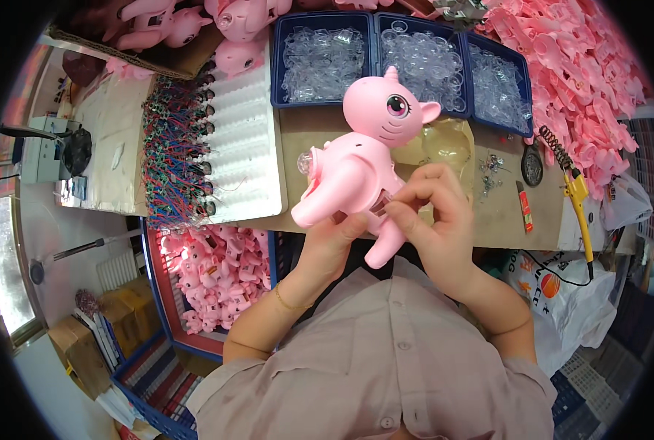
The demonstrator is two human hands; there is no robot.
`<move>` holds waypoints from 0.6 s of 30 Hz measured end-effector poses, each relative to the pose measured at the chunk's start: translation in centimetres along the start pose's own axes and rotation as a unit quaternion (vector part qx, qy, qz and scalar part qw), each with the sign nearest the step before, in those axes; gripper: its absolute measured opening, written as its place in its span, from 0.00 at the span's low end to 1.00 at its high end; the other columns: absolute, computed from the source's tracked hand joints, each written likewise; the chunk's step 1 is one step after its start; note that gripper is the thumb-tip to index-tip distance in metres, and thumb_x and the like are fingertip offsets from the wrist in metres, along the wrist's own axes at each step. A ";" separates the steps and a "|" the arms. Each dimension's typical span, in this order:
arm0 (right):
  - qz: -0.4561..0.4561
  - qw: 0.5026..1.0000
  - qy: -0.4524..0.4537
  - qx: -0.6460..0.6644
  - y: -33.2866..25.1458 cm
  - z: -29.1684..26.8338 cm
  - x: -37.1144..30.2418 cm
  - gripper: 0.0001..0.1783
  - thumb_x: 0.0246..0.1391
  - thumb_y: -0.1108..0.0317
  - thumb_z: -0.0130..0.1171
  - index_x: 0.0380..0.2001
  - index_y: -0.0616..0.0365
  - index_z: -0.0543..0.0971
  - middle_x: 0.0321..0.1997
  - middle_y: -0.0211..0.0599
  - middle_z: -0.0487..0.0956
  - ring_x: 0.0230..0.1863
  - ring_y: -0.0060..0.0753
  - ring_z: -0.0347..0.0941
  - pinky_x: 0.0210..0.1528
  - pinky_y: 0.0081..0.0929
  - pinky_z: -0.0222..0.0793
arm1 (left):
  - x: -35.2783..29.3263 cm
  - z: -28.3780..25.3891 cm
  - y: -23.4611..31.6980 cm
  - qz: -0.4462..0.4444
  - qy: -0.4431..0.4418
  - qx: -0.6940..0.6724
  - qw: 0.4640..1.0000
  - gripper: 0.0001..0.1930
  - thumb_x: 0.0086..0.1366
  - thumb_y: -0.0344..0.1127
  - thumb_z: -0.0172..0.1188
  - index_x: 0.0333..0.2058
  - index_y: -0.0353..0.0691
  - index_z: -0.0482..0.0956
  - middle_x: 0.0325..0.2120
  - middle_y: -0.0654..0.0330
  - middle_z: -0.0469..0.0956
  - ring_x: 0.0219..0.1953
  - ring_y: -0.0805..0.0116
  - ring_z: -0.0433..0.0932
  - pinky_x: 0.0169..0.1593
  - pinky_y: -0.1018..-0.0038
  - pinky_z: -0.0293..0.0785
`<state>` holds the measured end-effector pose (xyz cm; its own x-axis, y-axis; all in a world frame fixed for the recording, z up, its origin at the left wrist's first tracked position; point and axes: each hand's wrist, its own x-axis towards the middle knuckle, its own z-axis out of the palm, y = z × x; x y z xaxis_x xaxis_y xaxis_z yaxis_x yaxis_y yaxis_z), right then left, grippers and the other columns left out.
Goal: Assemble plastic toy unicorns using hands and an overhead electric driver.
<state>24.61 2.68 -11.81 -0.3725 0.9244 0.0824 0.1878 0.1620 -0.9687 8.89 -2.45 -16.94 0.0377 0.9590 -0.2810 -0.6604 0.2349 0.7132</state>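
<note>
A pink plastic toy unicorn point(353, 172) is held tilted above the near edge of the bench, its large printed eye and horn uppermost. From below, my left hand point(331, 246) grips its body, with several fingers hidden behind it. My right hand point(441, 220) is closed in a pinch at a small opening in the toy's underside, between the legs. Whatever sits between those fingertips is too small to name. On the toy's left side sticks out a clear round plastic part point(305, 163).
Blue bins point(327, 104) of clear plastic parts line the back. Beside a white ribbed tray point(248, 147) lie bundled wires point(173, 158). Pink parts heap point(554, 73) at right, near a yellow soldering iron point(578, 194) and small metal pieces point(492, 163). A crate point(167, 315) of pink parts stands lower left.
</note>
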 end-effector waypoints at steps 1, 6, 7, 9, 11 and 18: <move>-0.035 0.998 -0.004 -0.048 0.2 0.0 -0.1 0.14 0.49 0.70 0.65 0.37 0.62 0.74 0.40 0.32 0.68 0.41 0.23 0.67 0.44 0.20 0.63 | 0.0 -0.1 -0.1 0.000 0.000 0.000 1.000 0.38 0.54 0.48 0.69 0.56 0.35 0.63 0.50 0.56 0.71 0.51 0.65 0.74 0.53 0.68 0.75; 0.118 0.971 -0.024 0.207 0.1 0.2 0.9 0.39 0.41 0.63 0.72 0.55 0.62 0.65 0.52 0.38 0.69 0.56 0.33 0.66 0.56 0.29 0.63 | -0.1 -0.6 0.2 0.077 -0.063 0.164 0.981 0.52 0.44 0.59 0.73 0.60 0.35 0.57 0.55 0.56 0.67 0.56 0.60 0.69 0.58 0.64 0.69; 0.176 0.928 -0.099 0.312 -0.4 -0.1 1.2 0.47 0.39 0.61 0.74 0.60 0.63 0.61 0.57 0.41 0.68 0.61 0.36 0.63 0.60 0.33 0.61 | 0.3 -0.7 0.5 0.029 -0.081 0.166 0.982 0.55 0.39 0.60 0.75 0.61 0.36 0.58 0.55 0.55 0.67 0.57 0.60 0.68 0.59 0.64 0.68; 0.201 0.928 -0.130 0.285 -0.9 -0.8 1.2 0.48 0.40 0.60 0.74 0.61 0.64 0.60 0.59 0.42 0.67 0.61 0.37 0.63 0.62 0.33 0.60 | 0.2 0.0 1.5 0.039 -0.086 0.195 0.976 0.48 0.41 0.51 0.76 0.58 0.36 0.62 0.51 0.56 0.70 0.53 0.62 0.71 0.56 0.65 0.71; 0.225 0.926 -0.158 0.258 -1.1 -1.0 0.7 0.49 0.41 0.59 0.73 0.62 0.66 0.59 0.61 0.44 0.66 0.62 0.37 0.62 0.63 0.34 0.59 | 0.1 0.7 2.0 0.090 -0.089 0.320 0.939 0.39 0.42 0.40 0.77 0.52 0.36 0.69 0.45 0.56 0.75 0.48 0.63 0.76 0.52 0.67 0.74; 0.217 0.921 -0.132 0.295 0.9 -1.1 -0.7 0.35 0.52 0.62 0.64 0.58 0.68 0.63 0.57 0.42 0.69 0.59 0.36 0.66 0.60 0.33 0.62 | -0.9 -0.2 1.6 0.150 -0.035 0.330 0.931 0.34 0.43 0.40 0.76 0.49 0.35 0.72 0.46 0.55 0.75 0.48 0.63 0.76 0.52 0.69 0.74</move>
<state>26.07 2.52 -12.48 -0.6008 0.7297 -0.3265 -0.1270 -0.4904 -0.8622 7.70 -3.02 -15.68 -0.0113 0.9997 0.0207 -0.0454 -0.0212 0.9987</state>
